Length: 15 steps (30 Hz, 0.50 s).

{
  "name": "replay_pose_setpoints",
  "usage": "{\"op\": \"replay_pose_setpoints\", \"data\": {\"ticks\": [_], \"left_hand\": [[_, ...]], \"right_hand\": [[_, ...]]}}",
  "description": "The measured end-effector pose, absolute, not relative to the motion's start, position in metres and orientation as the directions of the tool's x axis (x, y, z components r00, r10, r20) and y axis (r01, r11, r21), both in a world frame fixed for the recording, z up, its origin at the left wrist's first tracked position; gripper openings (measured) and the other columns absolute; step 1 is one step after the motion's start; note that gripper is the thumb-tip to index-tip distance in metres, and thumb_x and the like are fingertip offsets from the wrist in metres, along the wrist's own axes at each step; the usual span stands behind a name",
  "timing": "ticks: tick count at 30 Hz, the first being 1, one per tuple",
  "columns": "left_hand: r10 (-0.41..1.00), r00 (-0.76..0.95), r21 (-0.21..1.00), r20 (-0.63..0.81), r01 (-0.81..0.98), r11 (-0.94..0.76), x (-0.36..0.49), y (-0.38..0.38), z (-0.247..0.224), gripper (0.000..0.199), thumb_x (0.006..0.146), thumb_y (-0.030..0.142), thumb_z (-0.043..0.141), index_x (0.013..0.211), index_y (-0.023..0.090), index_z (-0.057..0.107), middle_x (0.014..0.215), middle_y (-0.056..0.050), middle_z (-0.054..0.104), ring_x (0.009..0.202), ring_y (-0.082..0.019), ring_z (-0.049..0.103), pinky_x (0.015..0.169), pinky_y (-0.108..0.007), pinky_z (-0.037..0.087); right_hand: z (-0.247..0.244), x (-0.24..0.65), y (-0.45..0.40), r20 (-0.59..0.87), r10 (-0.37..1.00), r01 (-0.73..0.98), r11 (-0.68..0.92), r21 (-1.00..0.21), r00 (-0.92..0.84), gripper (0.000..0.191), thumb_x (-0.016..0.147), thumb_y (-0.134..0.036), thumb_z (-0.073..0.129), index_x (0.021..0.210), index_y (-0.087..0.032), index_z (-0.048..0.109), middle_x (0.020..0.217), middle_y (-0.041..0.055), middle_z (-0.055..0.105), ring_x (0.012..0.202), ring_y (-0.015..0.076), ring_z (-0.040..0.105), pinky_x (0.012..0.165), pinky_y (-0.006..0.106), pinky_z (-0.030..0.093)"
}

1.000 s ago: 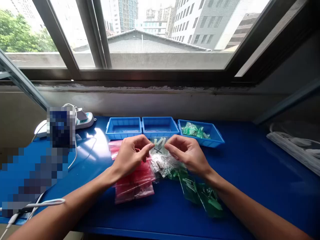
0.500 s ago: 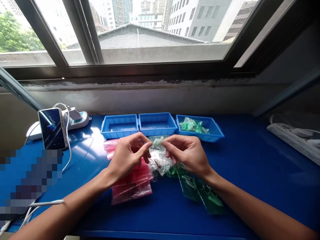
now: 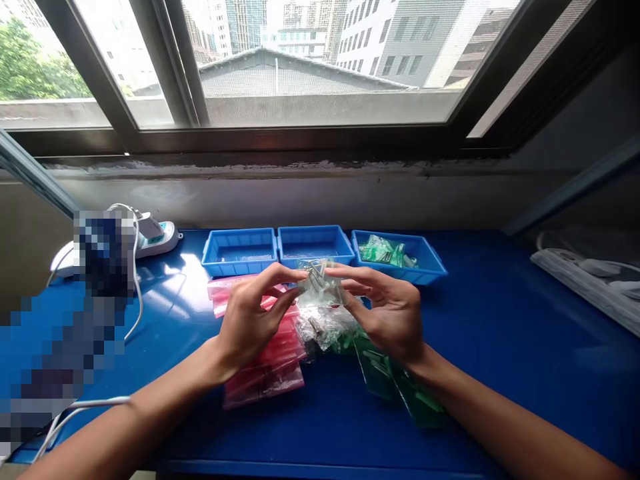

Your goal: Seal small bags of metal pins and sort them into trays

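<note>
Centrally, just below the blue trays, a small clear plastic zip bag [image 3: 320, 283] is held up between the person's left hand [image 3: 253, 320] and right hand [image 3: 385, 310]. The left fingertips [image 3: 295, 275] and thumb pinch its left edge, while the right fingertips [image 3: 340, 270] grip its right edge, both hands curved rather than clenched. What is inside looks like small metal parts, though the plastic's glare makes that hard to tell. Under the hands, on a glossy blue worktop [image 3: 505, 393], lie a stack of pink zip bags [image 3: 265, 360], a heap of clear bags [image 3: 320, 330] and several green bags [image 3: 395, 380]. Along the back, under the window, sit three rectangular blue plastic trays: left [image 3: 239, 252], middle [image 3: 314, 245] and right [image 3: 397, 257], the last holding green-tinted bags [image 3: 383, 252]. At upper left stands a white plastic device [image 3: 160, 235] with a white cable [image 3: 134, 300], and a white power strip [image 3: 580, 287] lies at far right.
</note>
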<state>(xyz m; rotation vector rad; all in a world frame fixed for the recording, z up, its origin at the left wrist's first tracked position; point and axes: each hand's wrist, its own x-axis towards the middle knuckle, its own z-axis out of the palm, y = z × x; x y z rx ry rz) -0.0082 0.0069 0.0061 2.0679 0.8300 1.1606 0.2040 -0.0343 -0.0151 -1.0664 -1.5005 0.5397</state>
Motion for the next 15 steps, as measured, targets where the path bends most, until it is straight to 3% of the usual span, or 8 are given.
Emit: {"op": "replay_pose_setpoints", "data": {"ticks": [4, 7, 9, 12, 15], "left_hand": [[0.760, 0.416, 0.762, 0.499, 0.207, -0.613, -0.009, 0.007, 0.005, 0.012, 0.095, 0.016, 0.069, 0.107, 0.020, 0.071, 0.107, -0.004, 0.082, 0.099, -0.020, 0.080, 0.086, -0.033, 0.069], [0.763, 0.419, 0.775, 0.492, 0.189, -0.603, -0.008, 0.006, 0.005, 0.013, 0.094, 0.013, 0.069, 0.105, 0.019, 0.071, 0.105, -0.004, 0.082, 0.096, -0.018, 0.080, 0.085, -0.029, 0.067], [0.776, 0.419, 0.795, 0.471, 0.181, -0.580, -0.008, 0.006, 0.006, 0.010, 0.094, 0.013, 0.069, 0.103, 0.018, 0.071, 0.100, -0.004, 0.082, 0.092, -0.017, 0.079, 0.082, -0.028, 0.066], [0.825, 0.440, 0.875, 0.355, 0.153, -0.459, -0.006, 0.006, 0.009, 0.005, 0.095, 0.020, 0.070, 0.092, 0.016, 0.071, 0.081, -0.004, 0.079, 0.073, -0.016, 0.076, 0.062, -0.023, 0.060], [0.861, 0.476, 0.960, 0.179, 0.107, -0.259, -0.004, 0.006, 0.014, 0.020, 0.095, 0.029, 0.072, 0.082, 0.015, 0.067, 0.062, 0.000, 0.069, 0.054, -0.011, 0.066, 0.050, -0.020, 0.051]], "right_hand": [[-0.016, 0.204, -0.035, 0.527, 0.846, 0.320, 0.479, -0.818, 0.080, 0.024, 0.090, -0.021, 0.075, 0.112, -0.026, 0.083, 0.120, 0.0070, 0.081, 0.106, 0.0318, 0.079, 0.085, 0.045, 0.069], [-0.013, 0.204, -0.034, 0.526, 0.846, 0.335, 0.473, -0.815, 0.084, 0.024, 0.088, -0.018, 0.075, 0.109, -0.026, 0.084, 0.113, 0.0063, 0.083, 0.093, 0.0286, 0.081, 0.077, 0.041, 0.069], [-0.009, 0.202, -0.034, 0.520, 0.851, 0.313, 0.474, -0.823, 0.078, 0.018, 0.088, -0.019, 0.076, 0.103, -0.025, 0.084, 0.097, 0.0052, 0.084, 0.074, 0.0235, 0.080, 0.064, 0.035, 0.066], [-0.004, 0.200, -0.034, 0.489, 0.870, 0.290, 0.451, -0.844, 0.070, 0.007, 0.089, -0.025, 0.077, 0.086, -0.021, 0.083, 0.067, 0.0016, 0.076, 0.047, 0.0153, 0.066, 0.047, 0.028, 0.054], [-0.002, 0.197, -0.034, 0.435, 0.898, 0.328, 0.392, -0.860, 0.067, 0.020, 0.089, -0.031, 0.076, 0.073, -0.020, 0.076, 0.055, -0.0007, 0.066, 0.042, 0.0123, 0.054, 0.043, 0.027, 0.044]]}}
